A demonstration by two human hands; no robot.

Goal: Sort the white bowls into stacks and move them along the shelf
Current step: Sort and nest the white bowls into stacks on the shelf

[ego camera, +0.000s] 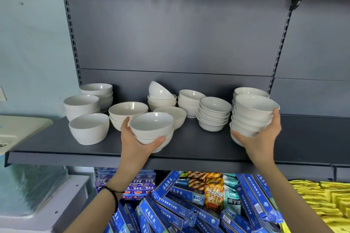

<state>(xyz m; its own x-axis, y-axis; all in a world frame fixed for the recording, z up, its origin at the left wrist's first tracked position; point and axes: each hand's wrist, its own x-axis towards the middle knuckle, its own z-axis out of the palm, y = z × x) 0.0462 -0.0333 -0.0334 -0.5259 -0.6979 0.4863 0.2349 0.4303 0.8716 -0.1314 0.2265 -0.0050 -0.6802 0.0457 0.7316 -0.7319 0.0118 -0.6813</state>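
Left hand (139, 143) grips a short two-bowl stack (152, 130) mid-shelf; right hand (263, 134) clasps the tall bowl stack (250, 115) further right, with the rimmed stack (214, 113) sitting between them.

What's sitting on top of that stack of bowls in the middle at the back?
One white bowl lies tipped on its side on the back middle stack, its opening facing away. Its inside is hidden, and so are the insides of the bowls beneath.

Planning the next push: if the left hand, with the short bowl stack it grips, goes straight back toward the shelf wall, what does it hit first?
Most likely the single bowl right behind the left hand and its short stack; depth between them is unclear.
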